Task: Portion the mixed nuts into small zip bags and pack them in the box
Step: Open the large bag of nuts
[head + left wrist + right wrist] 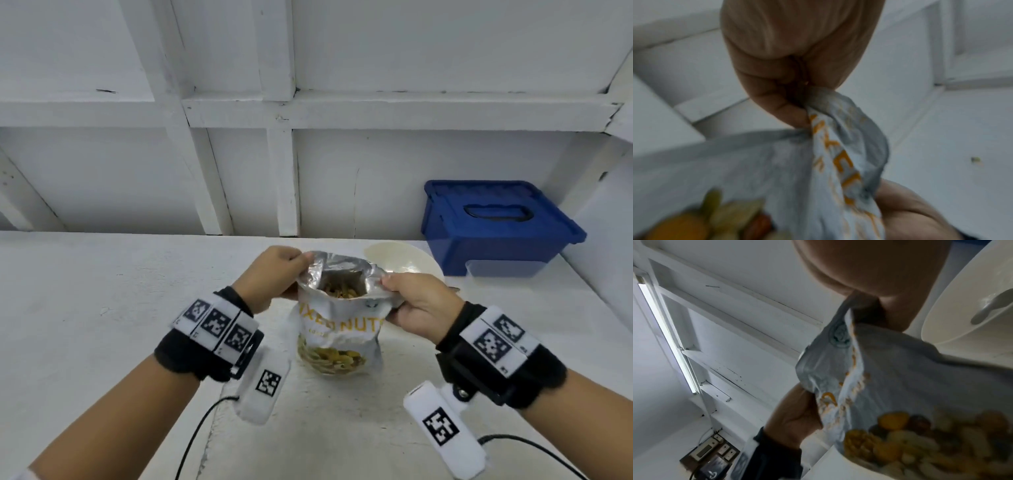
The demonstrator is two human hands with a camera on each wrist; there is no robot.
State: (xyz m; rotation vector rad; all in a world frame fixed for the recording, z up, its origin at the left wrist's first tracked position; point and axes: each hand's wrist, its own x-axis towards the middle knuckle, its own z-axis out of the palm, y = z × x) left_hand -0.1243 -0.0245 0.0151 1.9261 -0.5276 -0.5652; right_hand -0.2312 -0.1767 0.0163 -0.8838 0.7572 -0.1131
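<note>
**Nut pouch open, no portions packed**

Left hand point(274, 274) and right hand point(416, 306) pinch the crinkled silver foil mixed-nuts pouch point(339, 329) by its mouth, fingers clamped, upright on the white worktop point(102, 308). Cream round bowl point(400, 257) waits behind; blue plastic lidded box point(496, 226) stays closed. No zip bags visible: everything remains.

White bowl point(404, 260) on white table point(102, 291); spoon point(990, 309) inside.
</note>
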